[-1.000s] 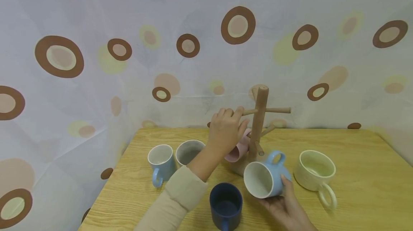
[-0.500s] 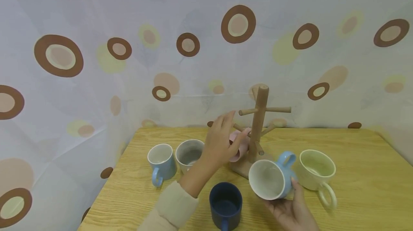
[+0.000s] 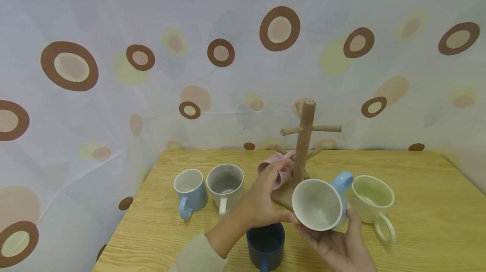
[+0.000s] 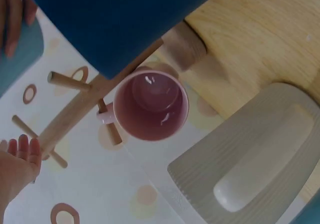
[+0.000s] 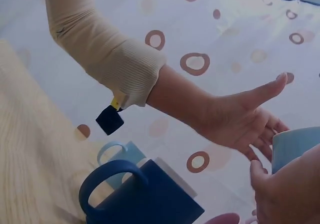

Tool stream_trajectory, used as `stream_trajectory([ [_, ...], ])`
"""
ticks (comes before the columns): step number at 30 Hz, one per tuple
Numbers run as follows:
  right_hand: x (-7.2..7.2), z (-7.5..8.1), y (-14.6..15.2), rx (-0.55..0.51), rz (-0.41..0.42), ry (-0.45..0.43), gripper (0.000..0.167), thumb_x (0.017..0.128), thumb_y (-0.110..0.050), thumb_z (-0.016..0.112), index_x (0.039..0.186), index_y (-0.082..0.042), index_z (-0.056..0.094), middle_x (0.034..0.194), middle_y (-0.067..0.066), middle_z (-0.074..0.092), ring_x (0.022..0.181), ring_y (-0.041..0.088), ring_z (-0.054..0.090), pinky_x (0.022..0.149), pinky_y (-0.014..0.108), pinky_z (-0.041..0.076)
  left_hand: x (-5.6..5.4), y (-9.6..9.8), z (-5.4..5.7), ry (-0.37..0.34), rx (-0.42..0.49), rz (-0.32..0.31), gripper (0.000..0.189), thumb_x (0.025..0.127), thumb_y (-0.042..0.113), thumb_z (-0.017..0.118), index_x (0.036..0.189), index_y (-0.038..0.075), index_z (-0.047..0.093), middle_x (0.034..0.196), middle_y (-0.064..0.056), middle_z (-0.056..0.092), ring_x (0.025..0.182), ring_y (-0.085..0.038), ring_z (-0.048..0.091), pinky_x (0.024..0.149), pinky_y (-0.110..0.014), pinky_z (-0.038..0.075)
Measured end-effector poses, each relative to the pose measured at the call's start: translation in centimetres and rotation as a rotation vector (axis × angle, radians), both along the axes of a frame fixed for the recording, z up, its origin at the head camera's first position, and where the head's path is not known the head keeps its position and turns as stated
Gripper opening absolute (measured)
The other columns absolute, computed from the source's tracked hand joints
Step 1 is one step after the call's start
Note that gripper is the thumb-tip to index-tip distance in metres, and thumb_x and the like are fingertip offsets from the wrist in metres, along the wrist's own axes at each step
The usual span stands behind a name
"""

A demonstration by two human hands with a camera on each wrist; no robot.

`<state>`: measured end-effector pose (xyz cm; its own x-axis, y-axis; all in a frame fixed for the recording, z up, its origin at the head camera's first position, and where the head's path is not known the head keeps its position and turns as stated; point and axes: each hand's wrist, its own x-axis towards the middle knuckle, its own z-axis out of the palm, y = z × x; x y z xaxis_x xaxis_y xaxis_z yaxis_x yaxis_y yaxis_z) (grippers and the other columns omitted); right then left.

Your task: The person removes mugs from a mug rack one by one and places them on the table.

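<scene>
My right hand point(image 3: 339, 246) grips a light blue mug point(image 3: 319, 208) from below and the right, its white inside facing the head camera and its handle up to the right. My left hand point(image 3: 262, 204) is spread, with the thumb at the mug's left rim. In the right wrist view, the left hand's fingers point(image 5: 260, 139) reach close to the mug's side. Just behind is a wooden mug tree point(image 3: 305, 133) with several pegs. A pink mug point(image 4: 152, 104) hangs by its handle on a low left peg. A navy mug point(image 3: 265, 249) stands under the left hand, partly covered.
On the left of the wooden table point(image 3: 136, 230) stand another light blue mug point(image 3: 196, 198) and an off-white mug point(image 3: 233, 194). A pale green mug point(image 3: 366, 208) stands right of the held mug. A patterned curtain point(image 3: 243, 86) hangs behind.
My left hand has come down from the upper left peg to the held mug. The right hand has turned the mug so its opening faces the head camera more.
</scene>
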<state>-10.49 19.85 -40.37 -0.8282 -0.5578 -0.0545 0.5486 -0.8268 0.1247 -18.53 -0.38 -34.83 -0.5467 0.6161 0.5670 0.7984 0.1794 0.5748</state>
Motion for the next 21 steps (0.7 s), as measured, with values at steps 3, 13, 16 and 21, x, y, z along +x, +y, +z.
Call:
stream_trajectory([
  [3,0.1,0.7,-0.4,0.022,0.018,-0.017,0.074,0.082,-0.062,0.052,0.122,-0.008,0.021,0.127,0.023,0.039,0.125,0.038,0.041,0.116,0.039,0.019,0.2,0.0,-0.4,-0.051,-0.011,-0.063,0.112,0.061,0.076,0.056,0.141,0.003,0.026,0.142,-0.013,0.037,0.130,-0.027,0.037,0.108,-0.037,0.035],
  [13,0.2,1.2,-0.8,0.098,0.059,0.050,0.075,0.081,-0.068,0.046,0.120,-0.007,0.023,0.124,0.022,0.045,0.120,0.031,0.046,0.105,0.032,0.034,0.6,1.4,-1.5,-0.137,-0.087,-0.053,0.108,0.051,0.022,0.091,0.139,0.014,0.029,0.139,-0.002,0.041,0.128,-0.013,0.039,0.107,-0.032,0.036],
  [16,0.2,0.9,-1.1,0.085,0.073,0.070,0.073,0.081,-0.066,0.046,0.120,-0.009,0.023,0.124,0.019,0.044,0.116,0.029,0.046,0.102,0.031,0.035,0.3,2.0,-1.6,-0.114,-0.020,-0.144,0.104,0.051,0.016,0.091,0.137,0.014,0.032,0.134,-0.002,0.046,0.123,-0.011,0.045,0.103,-0.028,0.039],
  [21,0.2,0.7,-1.6,0.130,0.081,0.017,0.074,0.080,-0.069,0.045,0.118,-0.009,0.023,0.119,0.015,0.043,0.110,0.025,0.046,0.105,0.033,0.033,-0.1,2.3,-1.9,-0.162,0.062,-0.228,0.098,0.049,0.006,0.090,0.131,0.010,0.038,0.128,-0.007,0.052,0.117,-0.012,0.052,0.100,-0.027,0.042],
])
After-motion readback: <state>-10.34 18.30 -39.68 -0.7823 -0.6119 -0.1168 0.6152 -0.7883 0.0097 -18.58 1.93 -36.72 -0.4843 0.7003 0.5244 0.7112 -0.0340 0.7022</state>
